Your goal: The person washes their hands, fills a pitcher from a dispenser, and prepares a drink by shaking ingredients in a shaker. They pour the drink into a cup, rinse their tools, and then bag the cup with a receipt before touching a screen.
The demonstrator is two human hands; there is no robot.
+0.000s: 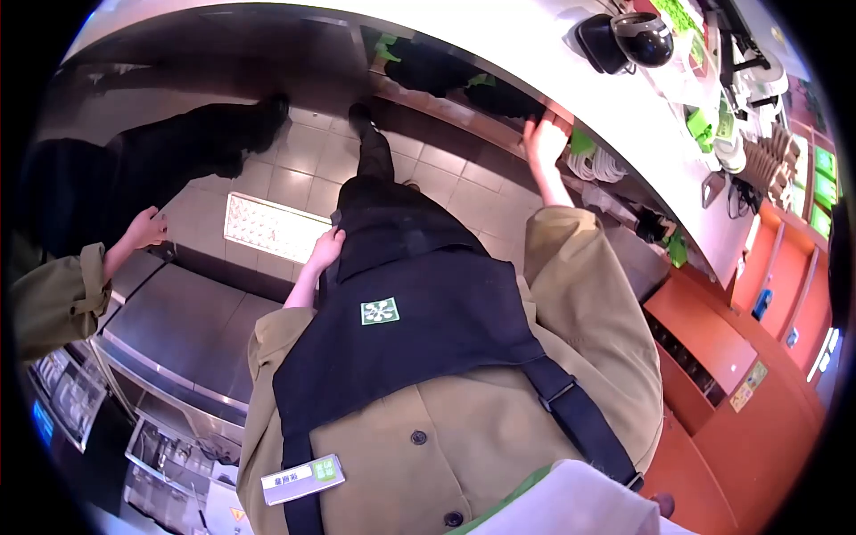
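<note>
1. Upper centre-right of the frame: the right hand (544, 143) is stretched out to the ledge (560, 111) under the curved white worktop (499, 45). Its fingers (538, 125) are straight and close together, laid against that edge and pinching nothing I can see.
2. That arm is at full reach, which fits, since the ledge lies well away from the body. It looks like a bracing touch, not a grasp.
3. Centre-left: the left hand (325, 250) sits at the hip against the black apron (428, 303), fingers (332, 239) loosely curled and empty. It looks parked there, out of the way.
4. Far left: a co-worker's hand (143, 229) on an olive sleeve hovers above the steel unit (178, 325). It is well apart from both of the wearer's hands.
5. Containers now. A glossy black pot (642, 37) stands on the worktop at the top right, and I cannot tell what is in it.
6. Just right of the reaching hand, the shelf beneath the worktop holds a white stack (599, 165) next to some green items. They look kept within arm's reach, though they are too small to name.
7. Far right: a row of brown cup sleeves (769, 159) lies nested on its side.
8. Lower left: open steel compartments (169, 455) hold small items, too blurred to make out.
</note>
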